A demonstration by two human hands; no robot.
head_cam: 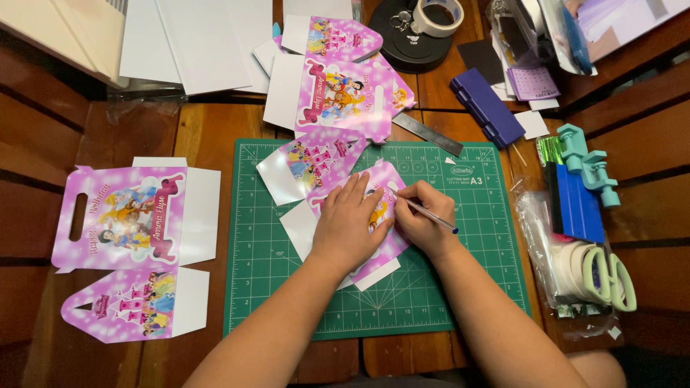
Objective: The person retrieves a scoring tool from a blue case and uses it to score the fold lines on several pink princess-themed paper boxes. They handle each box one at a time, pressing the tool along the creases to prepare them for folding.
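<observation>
left hand flat on pink cutout; right hand grips pen, perhaps knife; ruler near

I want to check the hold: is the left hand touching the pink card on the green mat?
Touching. The head view shows the left hand lying flat on the pink card, fingers spread across it, with no gap visible.

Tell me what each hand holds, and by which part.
Right hand grips a thin pen-like tool near its tip. Left hand holds nothing; it presses flat on the pink card.
</observation>
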